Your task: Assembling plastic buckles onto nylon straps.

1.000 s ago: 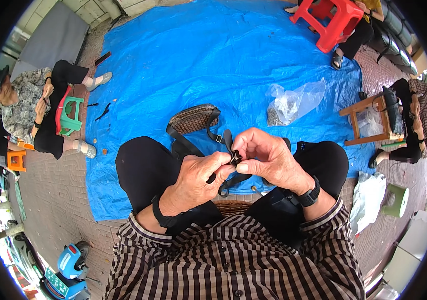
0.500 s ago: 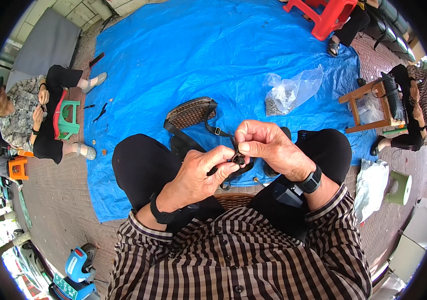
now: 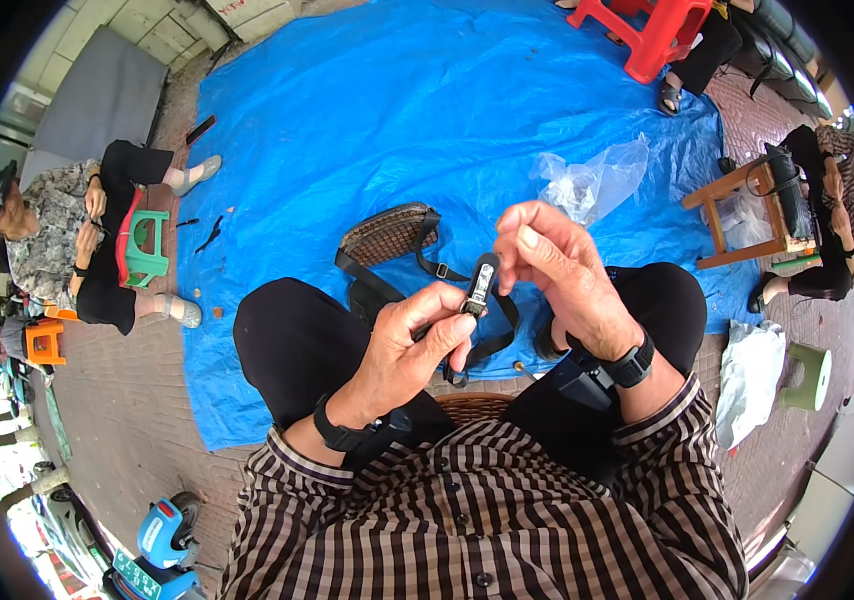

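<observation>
1. Small black strap piece [image 3: 483, 283]: it is pinched above the lap, pale silvery face showing, long axis tilted toward one o'clock.
2. Left hand [image 3: 409, 345]: thumb and fingers are closed on the piece's lower end, by a small dark fitting; from this hand the piece lies toward two o'clock.
3. Right hand [image 3: 572, 285]: at three o'clock from the piece, fingers loosely curled beside its upper end. I cannot tell whether they touch it or hold anything.
4. Around the piece: a patterned shoulder bag [image 3: 387, 236] lies at ten o'clock on a blue sheet [image 3: 347, 110], a clear plastic bag [image 3: 609, 182] at two, a wicker basket [image 3: 472, 406] at six.
5. Step in hand: this looks like fine finger work, one hand steadying, the other beside it.
6. Next move: it seems to call for a firm left pinch and a precise right fingertip approach toward nine o'clock.
</observation>
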`<state>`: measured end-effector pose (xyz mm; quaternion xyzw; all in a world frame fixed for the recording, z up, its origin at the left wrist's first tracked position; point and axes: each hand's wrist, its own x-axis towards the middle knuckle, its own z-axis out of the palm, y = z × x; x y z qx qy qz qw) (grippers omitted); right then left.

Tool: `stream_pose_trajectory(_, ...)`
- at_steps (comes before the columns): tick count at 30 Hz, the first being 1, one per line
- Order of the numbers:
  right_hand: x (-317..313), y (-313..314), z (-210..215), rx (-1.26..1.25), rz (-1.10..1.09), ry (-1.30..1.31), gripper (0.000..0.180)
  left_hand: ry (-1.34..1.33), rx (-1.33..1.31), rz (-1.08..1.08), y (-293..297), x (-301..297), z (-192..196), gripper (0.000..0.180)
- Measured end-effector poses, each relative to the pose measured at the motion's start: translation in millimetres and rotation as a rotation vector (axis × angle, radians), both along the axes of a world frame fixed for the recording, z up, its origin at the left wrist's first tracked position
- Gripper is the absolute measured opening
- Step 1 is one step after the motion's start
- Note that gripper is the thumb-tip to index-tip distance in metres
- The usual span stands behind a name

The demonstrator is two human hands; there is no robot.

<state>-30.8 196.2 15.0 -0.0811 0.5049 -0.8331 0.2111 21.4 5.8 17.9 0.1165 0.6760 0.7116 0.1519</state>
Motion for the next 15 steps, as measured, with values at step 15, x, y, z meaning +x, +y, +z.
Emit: stream_pose_trajectory(15, 13, -17, -13, 0.223, 0.002, 0.252, 0.015, -0.169, 0.011, -0.027, 0, -4, -1, 0.021)
